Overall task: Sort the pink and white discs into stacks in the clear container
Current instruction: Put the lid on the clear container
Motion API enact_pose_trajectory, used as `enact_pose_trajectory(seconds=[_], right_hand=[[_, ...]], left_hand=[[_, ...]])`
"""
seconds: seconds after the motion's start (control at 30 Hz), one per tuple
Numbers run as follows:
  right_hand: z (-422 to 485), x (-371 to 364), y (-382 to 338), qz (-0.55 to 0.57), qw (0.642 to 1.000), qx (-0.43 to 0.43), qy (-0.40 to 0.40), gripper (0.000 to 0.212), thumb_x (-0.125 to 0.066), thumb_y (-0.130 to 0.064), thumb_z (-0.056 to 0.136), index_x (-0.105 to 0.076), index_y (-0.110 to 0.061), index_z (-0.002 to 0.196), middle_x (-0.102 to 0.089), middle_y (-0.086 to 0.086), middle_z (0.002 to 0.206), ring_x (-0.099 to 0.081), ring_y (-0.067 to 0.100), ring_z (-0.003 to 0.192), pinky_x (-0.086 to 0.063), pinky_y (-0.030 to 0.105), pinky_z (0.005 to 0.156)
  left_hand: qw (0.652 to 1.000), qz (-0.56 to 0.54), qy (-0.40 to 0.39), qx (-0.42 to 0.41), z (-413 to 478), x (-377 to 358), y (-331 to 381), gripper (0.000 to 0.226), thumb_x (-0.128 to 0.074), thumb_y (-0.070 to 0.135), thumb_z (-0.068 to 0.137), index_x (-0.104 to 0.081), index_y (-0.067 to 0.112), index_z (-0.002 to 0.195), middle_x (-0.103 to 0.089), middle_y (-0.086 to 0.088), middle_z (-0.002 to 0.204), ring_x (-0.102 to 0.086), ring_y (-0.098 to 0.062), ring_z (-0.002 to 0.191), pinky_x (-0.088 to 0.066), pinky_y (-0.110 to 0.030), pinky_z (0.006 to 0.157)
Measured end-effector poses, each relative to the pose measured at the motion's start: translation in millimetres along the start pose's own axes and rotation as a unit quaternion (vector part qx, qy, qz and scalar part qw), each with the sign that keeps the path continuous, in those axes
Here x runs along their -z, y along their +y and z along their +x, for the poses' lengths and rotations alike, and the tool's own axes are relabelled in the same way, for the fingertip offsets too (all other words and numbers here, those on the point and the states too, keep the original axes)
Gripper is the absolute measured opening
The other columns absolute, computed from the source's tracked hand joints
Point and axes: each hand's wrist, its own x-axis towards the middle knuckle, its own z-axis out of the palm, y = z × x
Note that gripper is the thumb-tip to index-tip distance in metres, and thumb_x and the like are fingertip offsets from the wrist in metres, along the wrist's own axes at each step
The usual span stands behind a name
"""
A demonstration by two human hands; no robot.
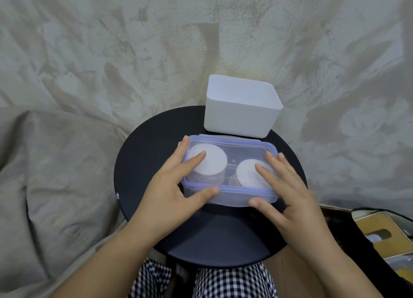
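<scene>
Here the left hand (172, 186) and right hand (290, 192) lie with fingers (196, 158) spread and nearly straight, pressing flat on the lid (243, 151) of the clear container (241, 196), which sits on the round black bench (212, 237) holding two white-topped disc stacks (214, 161) side by side.

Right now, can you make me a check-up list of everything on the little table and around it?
Surface: round black table, holding two boxes.
Job's things: clear container with its blue-rimmed lid on; two disc stacks inside, left stack and right stack, both white on top.
Clutter: open white box behind the container.
Hands: left hand and right hand rest on the lid, fingers straight.
Cables: nothing seen.
Surroundings: rumpled grey cloth; checked clothing below; a dark case with yellow items at right.
</scene>
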Motion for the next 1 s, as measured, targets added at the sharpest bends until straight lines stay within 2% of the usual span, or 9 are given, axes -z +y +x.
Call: enact_pose_trajectory(seconds=[0.13,0.37,0.47,0.57,0.7,0.8,0.87,0.93,1.0], right_hand=[[1.2,0.2,1.1,-0.021,1.0,0.01,-0.003,0.073,-0.041,-0.073,0.08,-0.038,-0.027,0.136,-0.034,-0.005,0.149,-0.018,0.008,0.142,-0.014,0.013,0.111],[6.8,6.2,3.1,-0.081,0.996,0.041,0.017,0.07,-0.044,-0.07,0.077,-0.054,-0.022,0.126,-0.044,-0.004,0.139,-0.033,0.013,0.133,-0.025,0.02,0.107],[8.0,5.9,1.0,-0.093,0.994,0.05,0.037,0.063,-0.048,-0.065,0.075,-0.06,-0.022,0.12,-0.048,-0.003,0.135,-0.038,0.013,0.129,-0.029,0.018,0.105],[8.4,4.7,0.6,-0.097,0.991,0.063,0.061,0.055,-0.056,-0.056,0.073,-0.064,-0.02,0.114,-0.052,-0.001,0.13,-0.042,0.014,0.126,-0.028,0.014,0.106],[10.3,3.4,0.3,-0.097,0.99,0.074,0.069,0.05,-0.057,-0.053,0.074,-0.064,-0.021,0.112,-0.054,0.001,0.128,-0.045,0.016,0.124,-0.033,0.019,0.106],[14.5,11.0,0.6,-0.088,0.993,0.072,0.031,0.052,-0.055,-0.062,0.076,-0.065,-0.025,0.111,-0.057,-0.001,0.127,-0.048,0.017,0.119,-0.036,0.021,0.103],[23.5,21.7,-4.1,-0.053,0.998,0.042,-0.015,0.057,-0.045,-0.074,0.076,-0.064,-0.032,0.11,-0.056,-0.012,0.124,-0.047,0.012,0.114,-0.031,0.014,0.099],[38.5,29.6,-9.1,-0.043,0.998,0.0,-0.055,0.063,-0.036,-0.08,0.074,-0.058,-0.038,0.116,-0.048,-0.023,0.124,-0.041,0.003,0.118,-0.023,0.006,0.099],[56.0,28.9,-12.0,-0.063,0.994,-0.018,-0.085,0.069,-0.034,-0.078,0.075,-0.05,-0.036,0.127,-0.038,-0.025,0.131,-0.029,-0.003,0.127,-0.018,0.009,0.105]], left_hand=[[1.0,-0.015,-0.009,0.0,0.3,1.2,0.5,0.071,-0.07,0.052,0.054,-0.047,0.045,0.121,-0.014,0.033,0.144,-0.013,0.02,0.131,-0.018,-0.001,0.104],[0.994,0.058,-0.032,-0.086,5.7,9.0,-13.5,0.073,-0.078,0.053,0.059,-0.052,0.035,0.124,-0.024,0.007,0.151,-0.014,0.006,0.138,-0.015,-0.002,0.105],[0.991,0.076,-0.008,-0.114,6.3,6.1,-16.6,0.07,-0.065,0.055,0.065,-0.044,0.029,0.127,-0.029,0.003,0.148,-0.018,-0.001,0.138,-0.017,-0.006,0.107],[0.986,0.1,0.008,-0.135,6.9,3.5,-18.8,0.062,-0.06,0.053,0.07,-0.047,0.027,0.124,-0.033,-0.002,0.145,-0.022,-0.009,0.138,-0.02,-0.008,0.107],[0.985,0.098,0.021,-0.14,5.6,1.0,-19.8,0.056,-0.06,0.049,0.073,-0.055,0.02,0.121,-0.039,-0.009,0.142,-0.029,-0.014,0.135,-0.024,-0.011,0.108],[0.983,0.115,0.005,-0.142,6.0,7.2,-16.7,0.056,-0.059,0.058,0.073,-0.057,0.026,0.119,-0.045,-0.003,0.14,-0.034,-0.012,0.134,-0.024,-0.014,0.109],[0.98,0.143,-0.007,-0.141,11.7,16.3,-9.2,0.06,-0.052,0.072,0.072,-0.062,0.031,0.114,-0.05,0.007,0.133,-0.04,-0.006,0.127,-0.023,-0.007,0.106],[0.976,0.179,-0.014,-0.123,24.2,22.4,2.9,0.072,-0.042,0.082,0.069,-0.063,0.03,0.113,-0.049,0.015,0.126,-0.04,-0.002,0.119,-0.018,-0.001,0.1],[0.978,0.187,-0.031,-0.092,40.1,21.1,14.7,0.07,-0.038,0.077,0.074,-0.056,0.029,0.121,-0.043,0.015,0.132,-0.032,-0.001,0.125,-0.011,0.001,0.099]])
